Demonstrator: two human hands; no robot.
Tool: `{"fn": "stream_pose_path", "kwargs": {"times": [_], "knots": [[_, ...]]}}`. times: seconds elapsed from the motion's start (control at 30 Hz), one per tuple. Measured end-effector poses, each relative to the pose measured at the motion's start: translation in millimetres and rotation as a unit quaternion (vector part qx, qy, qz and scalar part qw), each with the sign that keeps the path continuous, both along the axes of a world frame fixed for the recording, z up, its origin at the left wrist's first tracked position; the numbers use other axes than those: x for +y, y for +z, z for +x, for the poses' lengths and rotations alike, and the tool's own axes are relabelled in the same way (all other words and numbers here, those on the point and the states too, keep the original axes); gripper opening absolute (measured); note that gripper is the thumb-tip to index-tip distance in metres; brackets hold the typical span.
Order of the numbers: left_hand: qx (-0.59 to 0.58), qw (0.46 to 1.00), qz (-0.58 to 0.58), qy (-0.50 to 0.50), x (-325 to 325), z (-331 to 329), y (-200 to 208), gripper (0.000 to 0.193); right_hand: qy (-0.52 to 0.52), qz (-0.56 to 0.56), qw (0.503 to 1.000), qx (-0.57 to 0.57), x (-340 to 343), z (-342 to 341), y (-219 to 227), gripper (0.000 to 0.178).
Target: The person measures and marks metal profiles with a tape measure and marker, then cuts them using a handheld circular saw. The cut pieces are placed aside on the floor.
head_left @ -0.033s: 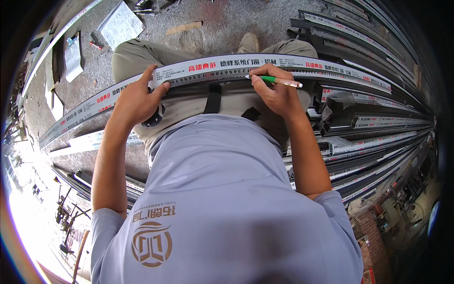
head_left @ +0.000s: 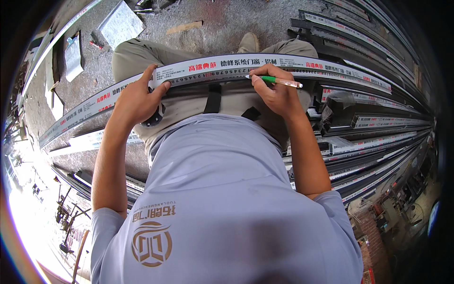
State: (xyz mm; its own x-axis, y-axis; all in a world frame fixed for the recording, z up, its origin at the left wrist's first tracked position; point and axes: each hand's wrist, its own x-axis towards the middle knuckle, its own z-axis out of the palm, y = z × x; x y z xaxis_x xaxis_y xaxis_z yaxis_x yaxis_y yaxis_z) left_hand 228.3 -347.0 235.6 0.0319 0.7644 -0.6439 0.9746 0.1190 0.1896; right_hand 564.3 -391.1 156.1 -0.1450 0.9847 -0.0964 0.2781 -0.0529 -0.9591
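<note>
A long profile (head_left: 250, 61), covered with white printed film, lies across my lap and bends with the lens. Along its near side runs a pale measuring tape (head_left: 215, 75) with printed figures. My left hand (head_left: 139, 98) grips the profile, fingers over the far edge and thumb on the near side by the tape. Beneath that hand shows part of a dark rounded thing with pale marks (head_left: 155, 117); the hand hides most of it. My right hand (head_left: 278, 92) pinches a green and white pen (head_left: 273, 80), its tip at the tape.
Many similar film-wrapped profiles (head_left: 383, 122) lie stacked at the right. On the grey floor ahead are a pale sheet (head_left: 120, 24), a tan strip (head_left: 184, 27) and a clipboard with paper (head_left: 74, 59). My bent legs (head_left: 137, 57) are under the profile.
</note>
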Motion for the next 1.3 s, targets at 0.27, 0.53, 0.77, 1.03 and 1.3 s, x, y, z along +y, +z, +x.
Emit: {"fn": "stream_pose_path", "kwargs": {"times": [0.27,0.53,0.77,1.03,1.3], "knots": [[0.014,1.000,-0.003,0.006,0.2,3.3,0.3,0.072,-0.012,0.014,1.000,-0.007,-1.9,-2.1,-2.0,0.009],[0.022,0.999,-0.014,0.036,0.6,7.7,1.7,0.070,-0.018,0.024,1.000,-0.009,-3.2,-5.1,-0.5,0.009],[0.027,0.999,-0.008,0.035,-0.3,8.8,1.7,0.069,-0.018,0.048,0.999,-0.007,-2.4,-5.2,-3.2,0.008],[0.006,0.999,0.001,0.031,-0.9,4.2,-1.1,0.070,-0.024,0.044,0.999,-0.004,-3.4,-5.4,-5.1,0.007],[0.005,1.000,0.001,0.028,-1.4,2.6,-2.3,0.071,-0.019,0.034,0.999,-0.003,-2.9,-6.0,-5.0,0.007]]}}
